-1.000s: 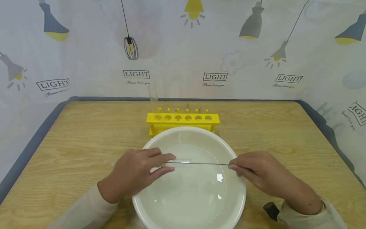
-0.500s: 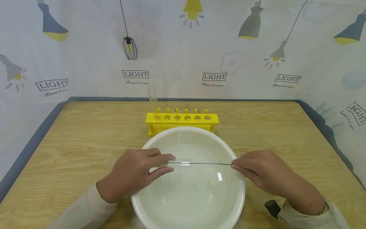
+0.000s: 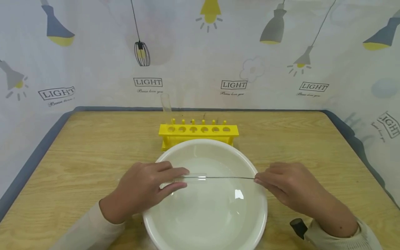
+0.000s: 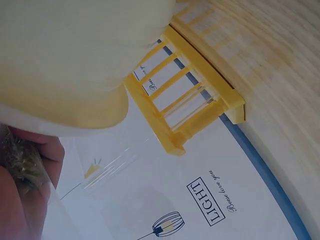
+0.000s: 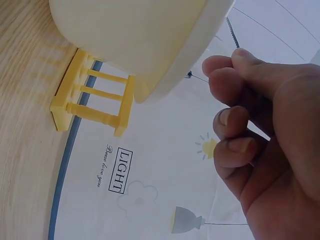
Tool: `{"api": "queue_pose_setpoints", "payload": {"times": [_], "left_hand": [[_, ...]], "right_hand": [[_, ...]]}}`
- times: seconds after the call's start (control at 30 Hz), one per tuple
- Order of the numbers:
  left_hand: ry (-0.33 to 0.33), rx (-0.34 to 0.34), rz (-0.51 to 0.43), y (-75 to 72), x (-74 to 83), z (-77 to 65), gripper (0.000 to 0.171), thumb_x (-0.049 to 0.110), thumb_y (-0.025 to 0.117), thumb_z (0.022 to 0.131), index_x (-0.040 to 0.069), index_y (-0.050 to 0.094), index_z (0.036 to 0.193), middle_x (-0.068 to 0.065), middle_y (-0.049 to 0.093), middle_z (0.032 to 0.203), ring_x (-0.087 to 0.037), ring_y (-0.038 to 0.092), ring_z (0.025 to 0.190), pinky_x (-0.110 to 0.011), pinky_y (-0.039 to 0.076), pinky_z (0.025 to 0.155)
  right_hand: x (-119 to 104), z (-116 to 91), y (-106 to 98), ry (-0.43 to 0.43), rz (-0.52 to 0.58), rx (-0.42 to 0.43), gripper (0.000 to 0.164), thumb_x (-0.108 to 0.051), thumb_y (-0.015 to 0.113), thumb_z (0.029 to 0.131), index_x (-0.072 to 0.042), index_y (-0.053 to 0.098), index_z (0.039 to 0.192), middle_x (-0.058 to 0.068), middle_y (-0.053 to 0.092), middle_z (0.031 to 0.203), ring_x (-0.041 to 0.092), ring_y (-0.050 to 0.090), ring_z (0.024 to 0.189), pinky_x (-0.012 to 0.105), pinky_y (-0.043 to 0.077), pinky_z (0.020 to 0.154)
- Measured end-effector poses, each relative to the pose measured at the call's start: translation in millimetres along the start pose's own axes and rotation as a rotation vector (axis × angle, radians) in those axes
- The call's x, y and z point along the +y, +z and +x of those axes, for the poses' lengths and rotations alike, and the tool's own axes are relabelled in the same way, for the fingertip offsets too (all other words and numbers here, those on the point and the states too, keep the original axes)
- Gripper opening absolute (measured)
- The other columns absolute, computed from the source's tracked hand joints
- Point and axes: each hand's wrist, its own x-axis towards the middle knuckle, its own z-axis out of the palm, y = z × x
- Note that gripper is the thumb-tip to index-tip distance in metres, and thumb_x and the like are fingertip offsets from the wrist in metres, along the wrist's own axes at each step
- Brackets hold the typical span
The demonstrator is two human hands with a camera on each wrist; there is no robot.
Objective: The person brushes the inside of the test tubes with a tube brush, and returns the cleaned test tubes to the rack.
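Observation:
Over a white basin (image 3: 264, 208) of clear liquid, my left hand (image 3: 143, 187) holds a clear glass test tube (image 3: 200, 176) lying level, its mouth toward the right. A test tube brush (image 3: 231, 177) runs into the tube; its thin twisted wire spans the gap between the hands. Bristles (image 4: 22, 155) show inside the glass among the fingers in the left wrist view. My right hand (image 3: 290, 184) pinches the far end of the wire between thumb and forefinger, near the basin's right rim. Its other fingers are curled in the right wrist view.
Behind the basin stands a yellow test tube rack (image 3: 200, 130), with another clear tube (image 3: 166, 103) upright at its left end. A dark cylindrical object (image 3: 298, 227) is beside the right sleeve. A printed sheet surrounds the wooden table (image 3: 93, 149).
My right hand has moved slightly right with the wire, and my left hand slightly left with the tube. More wire shows outside the tube's mouth.

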Motion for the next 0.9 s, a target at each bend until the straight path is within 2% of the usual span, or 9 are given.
{"api": "queue_pose_setpoints", "payload": {"times": [0.23, 0.33, 0.4, 0.43, 0.53, 0.63, 0.7, 0.83, 0.9], "left_hand": [[-0.007, -0.016, -0.034, -3.6, -1.1, 0.6, 0.028, 0.044, 0.058, 0.101, 0.024, 0.075, 0.108, 0.011, 0.066, 0.074, 0.003, 0.042, 0.051, -0.011, 0.032, 0.046], [-0.005, -0.012, -0.037, -3.0, -2.1, 0.0, 0.030, 0.044, 0.054, 0.103, 0.023, 0.075, 0.107, 0.011, 0.064, 0.072, 0.005, 0.037, 0.050, -0.010, 0.030, 0.045], [0.004, 0.000, -0.028, -2.1, -3.0, -0.1, 0.033, 0.044, 0.051, 0.104, 0.022, 0.075, 0.106, 0.012, 0.062, 0.071, 0.006, 0.033, 0.049, -0.010, 0.028, 0.045], [0.008, 0.006, -0.022, -1.8, -3.4, -0.2, 0.033, 0.045, 0.050, 0.104, 0.023, 0.075, 0.105, 0.012, 0.061, 0.070, 0.006, 0.032, 0.049, -0.010, 0.026, 0.044], [0.016, 0.013, -0.002, -1.5, -4.0, 0.2, 0.035, 0.046, 0.048, 0.105, 0.022, 0.075, 0.104, 0.012, 0.060, 0.069, 0.005, 0.029, 0.049, -0.010, 0.025, 0.044], [0.009, -0.001, 0.025, -1.5, -3.8, -0.1, 0.037, 0.047, 0.047, 0.105, 0.022, 0.075, 0.104, 0.011, 0.061, 0.070, 0.003, 0.032, 0.048, -0.012, 0.027, 0.044], [0.006, -0.011, 0.042, -1.2, -3.6, -0.6, 0.037, 0.047, 0.048, 0.104, 0.022, 0.074, 0.105, 0.011, 0.062, 0.070, 0.002, 0.035, 0.048, -0.013, 0.027, 0.043], [-0.003, -0.035, 0.071, -0.9, -2.8, -1.4, 0.033, 0.047, 0.053, 0.102, 0.023, 0.074, 0.108, 0.010, 0.063, 0.072, 0.000, 0.039, 0.048, -0.013, 0.028, 0.043], [-0.003, -0.042, 0.074, -0.7, -2.8, -1.3, 0.030, 0.046, 0.056, 0.101, 0.023, 0.074, 0.108, 0.010, 0.063, 0.073, -0.001, 0.039, 0.048, -0.013, 0.027, 0.043]], "right_hand": [[-1.4, -1.8, 1.7, 0.006, -0.005, 0.002, 0.047, -0.040, 0.040, 0.107, -0.015, 0.078, 0.094, -0.008, 0.070, 0.076, -0.003, 0.053, 0.063, 0.009, 0.041, 0.053], [-1.6, -2.2, 2.9, 0.028, 0.052, -0.002, 0.031, -0.031, 0.052, 0.105, -0.015, 0.077, 0.094, -0.007, 0.072, 0.080, -0.001, 0.059, 0.066, 0.010, 0.045, 0.057], [-2.9, -1.9, 3.8, 0.061, 0.132, -0.012, 0.015, -0.019, 0.062, 0.100, -0.016, 0.075, 0.094, -0.009, 0.070, 0.079, -0.003, 0.057, 0.066, 0.009, 0.044, 0.057], [-4.2, -1.7, 3.9, 0.094, 0.180, -0.029, 0.010, -0.014, 0.066, 0.097, -0.017, 0.074, 0.094, -0.012, 0.067, 0.077, -0.005, 0.054, 0.065, 0.010, 0.044, 0.057], [-9.1, 0.1, 2.9, 0.257, 0.401, -0.110, 0.018, -0.005, 0.062, 0.097, -0.019, 0.068, 0.089, -0.014, 0.053, 0.067, -0.005, 0.044, 0.059, 0.014, 0.041, 0.051], [-12.1, 2.6, 1.8, 0.469, 0.644, -0.190, 0.028, -0.008, 0.048, 0.105, -0.015, 0.060, 0.081, -0.005, 0.040, 0.058, 0.002, 0.038, 0.050, 0.022, 0.036, 0.043], [-12.2, 4.6, 2.3, 0.578, 0.793, -0.217, 0.034, -0.013, 0.041, 0.109, -0.009, 0.057, 0.079, 0.005, 0.034, 0.055, 0.008, 0.034, 0.045, 0.025, 0.033, 0.039], [-11.5, 8.4, 5.2, 0.709, 0.948, -0.265, 0.040, -0.023, 0.040, 0.110, -0.001, 0.055, 0.080, 0.012, 0.031, 0.054, 0.017, 0.032, 0.042, 0.027, 0.031, 0.038], [-10.6, 9.0, 6.5, 0.726, 0.989, -0.292, 0.039, -0.023, 0.043, 0.109, 0.001, 0.054, 0.080, 0.011, 0.031, 0.055, 0.018, 0.032, 0.043, 0.028, 0.031, 0.038]]}}
